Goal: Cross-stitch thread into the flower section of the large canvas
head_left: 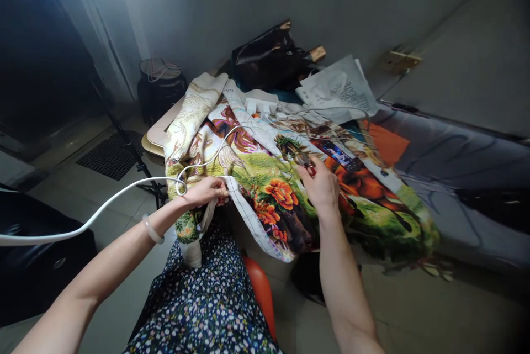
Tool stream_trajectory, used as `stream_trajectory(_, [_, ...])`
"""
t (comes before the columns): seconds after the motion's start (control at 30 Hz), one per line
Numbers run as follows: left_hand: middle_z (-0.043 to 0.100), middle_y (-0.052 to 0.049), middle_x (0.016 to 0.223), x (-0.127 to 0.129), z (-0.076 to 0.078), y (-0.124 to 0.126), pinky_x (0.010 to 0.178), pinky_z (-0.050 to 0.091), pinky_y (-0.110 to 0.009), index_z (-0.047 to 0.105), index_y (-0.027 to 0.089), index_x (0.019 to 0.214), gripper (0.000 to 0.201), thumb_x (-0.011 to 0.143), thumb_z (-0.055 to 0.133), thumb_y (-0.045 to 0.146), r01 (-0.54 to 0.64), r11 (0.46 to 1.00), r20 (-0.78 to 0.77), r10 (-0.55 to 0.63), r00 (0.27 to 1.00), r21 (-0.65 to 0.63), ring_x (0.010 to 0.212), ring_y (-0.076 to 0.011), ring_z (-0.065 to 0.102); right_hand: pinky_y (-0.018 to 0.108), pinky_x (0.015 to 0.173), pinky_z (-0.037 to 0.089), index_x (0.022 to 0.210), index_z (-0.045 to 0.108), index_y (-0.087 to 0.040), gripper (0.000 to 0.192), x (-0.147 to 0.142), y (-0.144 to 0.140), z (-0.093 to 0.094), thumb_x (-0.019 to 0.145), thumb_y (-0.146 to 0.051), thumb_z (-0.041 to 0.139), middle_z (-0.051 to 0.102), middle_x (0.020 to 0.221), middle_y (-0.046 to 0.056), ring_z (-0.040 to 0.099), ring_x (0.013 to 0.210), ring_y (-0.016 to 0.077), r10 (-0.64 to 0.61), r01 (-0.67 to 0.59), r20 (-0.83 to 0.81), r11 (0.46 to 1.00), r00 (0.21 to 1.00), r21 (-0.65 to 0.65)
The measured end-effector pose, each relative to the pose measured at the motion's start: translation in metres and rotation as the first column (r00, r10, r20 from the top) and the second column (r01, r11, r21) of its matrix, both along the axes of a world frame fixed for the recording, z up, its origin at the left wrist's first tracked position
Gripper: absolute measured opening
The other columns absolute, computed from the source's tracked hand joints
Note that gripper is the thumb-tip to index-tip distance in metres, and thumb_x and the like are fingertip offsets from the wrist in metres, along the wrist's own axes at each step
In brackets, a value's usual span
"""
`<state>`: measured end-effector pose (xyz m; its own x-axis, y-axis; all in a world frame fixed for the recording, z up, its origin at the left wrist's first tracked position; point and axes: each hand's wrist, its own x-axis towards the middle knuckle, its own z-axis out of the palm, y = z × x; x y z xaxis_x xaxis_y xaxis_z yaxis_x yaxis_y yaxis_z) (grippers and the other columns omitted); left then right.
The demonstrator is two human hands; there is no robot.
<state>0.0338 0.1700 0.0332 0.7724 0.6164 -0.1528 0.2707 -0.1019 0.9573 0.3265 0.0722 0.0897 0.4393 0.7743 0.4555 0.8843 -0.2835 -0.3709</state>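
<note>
Embroidered cloth (265,194), floral, spread over a desk (155,136) and hanging toward the person's lap. Left hand (205,193): fingers closed, pinching the white edge near the lap, apparently to hold the fabric taut. Right hand (321,185): rests on the orange flowers, fingers loosely curled; whether they hold anything cannot be told. Phone (342,156) lies on the cloth, just beyond. White cable (103,205) crosses the left wrist.
</note>
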Motion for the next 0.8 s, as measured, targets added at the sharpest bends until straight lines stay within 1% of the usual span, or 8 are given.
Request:
stream_trajectory(0.07, [0.063, -0.002, 0.061, 0.0, 0.001, 0.0, 0.059, 0.044, -0.026, 0.058, 0.015, 0.064, 0.026, 0.075, 0.062, 0.039, -0.009, 1.0, -0.011, 0.009, 1.0, 0.016, 0.059, -0.0149, 0.058, 0.037, 0.075, 0.039, 0.115, 0.065, -0.017, 0.035, 0.003, 0.009, 0.001, 0.084, -0.035, 0.062, 0.06, 0.103, 0.014, 0.052, 0.09, 0.028, 0.046, -0.061, 0.198, 0.996, 0.979, 0.066])
stream_trajectory(0.13, [0.063, -0.002, 0.061, 0.0, 0.002, -0.001, 0.059, 0.043, -0.025, 0.058, 0.015, 0.064, 0.026, 0.075, 0.063, 0.039, -0.011, 0.999, -0.011, 0.012, 1.0, 0.031, 0.059, -0.0148, 0.058, 0.037, 0.081, 0.038, 0.111, 0.068, -0.02, 0.025, -0.011, 0.019, -0.006, 0.088, -0.024, 0.057, 0.06, 0.103, 0.012, 0.051, 0.093, 0.0257, 0.287, -0.306, 0.293, 0.952, 0.912, 0.019])
stream_trajectory(0.23, [0.063, -0.002, 0.061, -0.001, 0.003, -0.002, 0.058, 0.044, -0.025, 0.058, 0.016, 0.064, 0.026, 0.075, 0.062, 0.039, 0.006, 1.0, 0.009, -0.006, 1.0, 0.004, 0.058, -0.0148, 0.058, 0.033, 0.075, 0.036, 0.1, 0.071, -0.023, 0.02, -0.035, 0.034, -0.025, 0.091, -0.018, 0.053, 0.061, 0.085, 0.006, 0.05, 0.086, 0.0222, 0.629, -0.604, 0.29, 0.776, 0.721, -0.181])
stream_trajectory(0.37, [0.062, -0.002, 0.061, -0.003, 0.001, -0.001, 0.06, 0.044, -0.026, 0.056, 0.016, 0.064, 0.026, 0.077, 0.061, 0.039, 0.04, 0.999, 0.023, -0.04, 0.999, 0.008, 0.059, -0.015, 0.058, 0.033, 0.07, 0.03, 0.088, 0.071, -0.02, 0.015, -0.046, 0.05, -0.039, 0.09, -0.023, 0.057, 0.06, 0.078, 0.006, 0.046, 0.081, 0.0215, 0.684, -0.629, 0.344, 0.728, 0.643, -0.273])
stream_trajectory(0.53, [0.063, -0.002, 0.066, -0.005, 0.01, -0.004, 0.064, 0.044, -0.026, 0.057, 0.016, 0.067, 0.021, 0.08, 0.057, 0.033, 0.064, 0.976, -0.111, -0.042, 0.993, 0.208, 0.065, -0.0158, 0.058, 0.034, 0.069, 0.03, 0.081, 0.065, -0.015, 0.023, -0.049, 0.051, -0.038, 0.093, -0.018, 0.045, 0.059, 0.079, 0.009, 0.045, 0.08, 0.0226, 0.683, -0.602, 0.426, 0.728, 0.594, -0.328])
stream_trajectory(0.67, [0.065, -0.007, 0.093, -0.01, 0.013, -0.036, 0.074, 0.045, -0.031, 0.063, 0.017, 0.077, 0.015, 0.083, 0.053, 0.025, 0.173, 0.793, -0.334, 0.041, 0.942, 0.584, 0.082, -0.0191, 0.06, 0.033, 0.07, 0.037, 0.08, 0.059, -0.016, 0.019, -0.055, 0.035, -0.039, 0.092, -0.018, 0.043, 0.06, 0.079, 0.009, 0.05, 0.078, 0.0217, 0.581, -0.574, 0.2, 0.813, 0.789, -0.099])
stream_trajectory(0.73, [0.059, -0.013, 0.12, -0.017, 0.006, -0.059, 0.083, 0.044, -0.037, 0.064, 0.017, 0.082, 0.016, 0.085, 0.05, 0.022, 0.221, 0.638, -0.354, 0.087, 0.931, 0.738, 0.1, -0.0241, 0.058, 0.03, 0.066, 0.041, 0.083, 0.057, -0.017, 0.016, -0.055, 0.021, -0.039, 0.091, -0.023, 0.045, 0.06, 0.075, 0.005, 0.053, 0.071, 0.0189, 0.457, -0.447, -0.077, 0.887, 0.886, 0.116])
stream_trajectory(0.8, [0.045, -0.013, 0.142, -0.026, -0.007, -0.078, 0.093, 0.04, -0.046, 0.063, 0.017, 0.081, 0.014, 0.086, 0.051, 0.021, 0.233, 0.507, -0.311, 0.074, 0.948, 0.83, 0.121, -0.0296, 0.047, 0.028, 0.061, 0.042, 0.083, 0.057, -0.018, 0.015, -0.055, 0.005, -0.038, 0.088, -0.03, 0.05, 0.059, 0.071, 0.002, 0.054, 0.064, 0.0162, 0.345, -0.264, -0.352, 0.929, 0.87, 0.259])
